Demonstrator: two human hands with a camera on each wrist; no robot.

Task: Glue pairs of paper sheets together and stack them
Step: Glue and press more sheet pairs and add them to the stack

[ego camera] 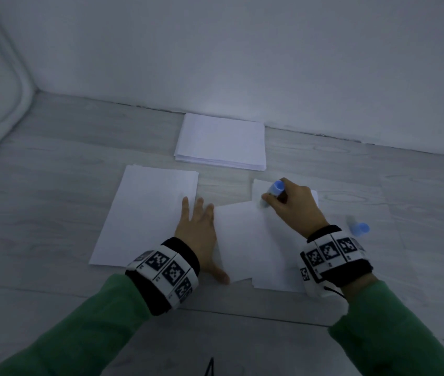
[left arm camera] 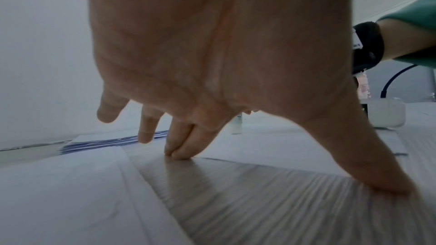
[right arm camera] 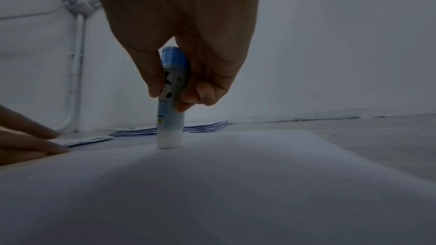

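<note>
Grey wood-grain floor (ego camera: 52,164) fills the lower two thirds of the head view; a white wall (ego camera: 242,50) closes off the top, with a white pipe (ego camera: 22,85) curving down at upper left. Three groups of paper lie on the floor. A thick stack of sheets (ego camera: 220,141) sits at centre, its far edge against the base of the wall. A larger flat pile (ego camera: 144,215) lies left of centre, nearer the camera. The working sheets (ego camera: 258,245) lie right of centre: one sheet overlaps another that is skewed beneath it, its corner showing at the top. Both forearms enter from the bottom edge in green sleeves (ego camera: 85,335), each wrist wearing a black band with black-and-white marker tiles (ego camera: 166,270). Left hand (ego camera: 199,232) is spread wide and flat, fingers straight; the thumb presses the left edge of the working sheets, and the fingertips (left arm camera: 179,153) touch the bare floor between the two near piles. Right hand (ego camera: 294,207) grips a glue stick (ego camera: 271,194) between thumb and curled fingers; the stick has a blue end and a printed label. In the right wrist view it stands nearly upright, white end down, touching the paper near the sheet's far edge. A second glue stick (ego camera: 358,226) lies on its side at right, just beyond the right wrist, apart from the paper.
</note>
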